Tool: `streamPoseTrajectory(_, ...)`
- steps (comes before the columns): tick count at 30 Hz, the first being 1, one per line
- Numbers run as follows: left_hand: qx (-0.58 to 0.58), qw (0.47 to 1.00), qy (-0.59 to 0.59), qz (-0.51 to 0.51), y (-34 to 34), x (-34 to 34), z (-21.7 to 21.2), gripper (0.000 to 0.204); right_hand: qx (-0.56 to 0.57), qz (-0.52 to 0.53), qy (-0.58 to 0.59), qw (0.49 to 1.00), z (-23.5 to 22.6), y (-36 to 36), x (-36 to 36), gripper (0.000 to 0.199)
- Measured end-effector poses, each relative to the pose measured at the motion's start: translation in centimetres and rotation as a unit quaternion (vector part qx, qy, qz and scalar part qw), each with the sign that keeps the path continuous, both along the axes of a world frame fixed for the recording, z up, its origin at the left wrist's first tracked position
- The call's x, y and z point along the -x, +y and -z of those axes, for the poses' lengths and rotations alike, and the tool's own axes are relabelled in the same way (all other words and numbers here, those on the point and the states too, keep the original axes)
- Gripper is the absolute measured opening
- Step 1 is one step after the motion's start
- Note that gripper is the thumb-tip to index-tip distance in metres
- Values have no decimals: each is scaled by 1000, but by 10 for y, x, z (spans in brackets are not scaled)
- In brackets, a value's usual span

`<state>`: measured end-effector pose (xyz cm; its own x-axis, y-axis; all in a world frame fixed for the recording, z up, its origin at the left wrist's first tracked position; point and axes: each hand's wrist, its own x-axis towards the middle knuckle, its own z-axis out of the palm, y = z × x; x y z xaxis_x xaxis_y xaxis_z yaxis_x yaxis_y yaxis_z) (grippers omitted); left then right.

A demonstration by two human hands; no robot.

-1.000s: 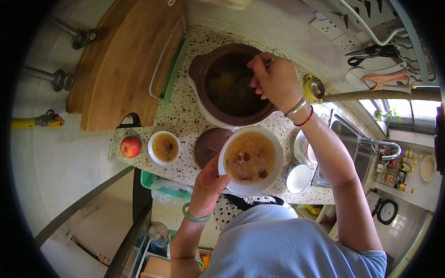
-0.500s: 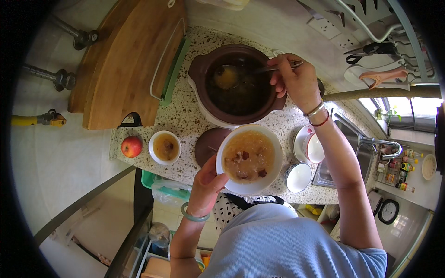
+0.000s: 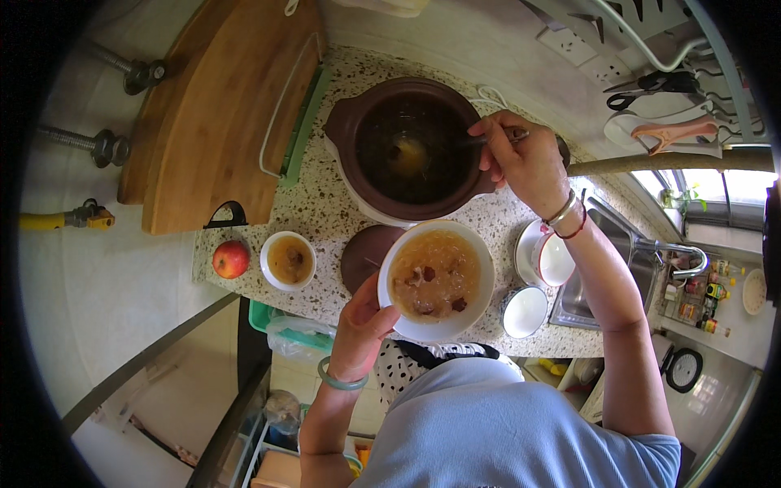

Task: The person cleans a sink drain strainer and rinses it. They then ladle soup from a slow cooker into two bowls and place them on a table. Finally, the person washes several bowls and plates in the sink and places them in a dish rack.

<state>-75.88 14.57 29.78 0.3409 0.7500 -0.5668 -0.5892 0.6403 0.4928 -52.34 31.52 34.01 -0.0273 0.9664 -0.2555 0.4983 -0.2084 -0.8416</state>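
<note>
The step in hand appeared to be scooping from the brown pot (image 3: 345,140). The right hand (image 3: 525,161) grasped the ladle (image 3: 469,141) by its handle at the pot's right rim; the ladle's head was probably submerged, though the dark liquid (image 3: 439,176) obscured it. The left hand (image 3: 362,331) grasped the white bowl (image 3: 435,332) by its left side, nearer the body than the pot. The next move would call for a level bowl. The bowl contained amber, translucent soup (image 3: 439,271) with dark reddish pieces.
</note>
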Motion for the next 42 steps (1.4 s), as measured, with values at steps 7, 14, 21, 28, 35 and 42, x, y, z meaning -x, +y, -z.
streamPoseTrajectory(7,-3,1000,-1,3,2,-1,0,60,9,5,13,1000,1,7,-9,24)
streamPoseTrajectory(14,-4,1000,-5,3,1,-2,1,61,-95,-64,-41,993,13,-3,10,15)
streamPoseTrajectory(21,-8,1000,-7,-4,1,0,-5,65,-189,-161,-72,966,15,-16,13,12)
streamPoseTrajectory(28,-5,1000,-8,-4,-4,4,-2,63,49,-44,16,998,-2,-25,0,19)
streamPoseTrajectory(35,-15,1000,-3,-15,-5,3,-4,60,87,41,113,989,-4,-19,-28,28)
streamPoseTrajectory(42,-21,999,-2,-39,-4,5,-5,55,66,34,112,991,-18,-12,-33,30)
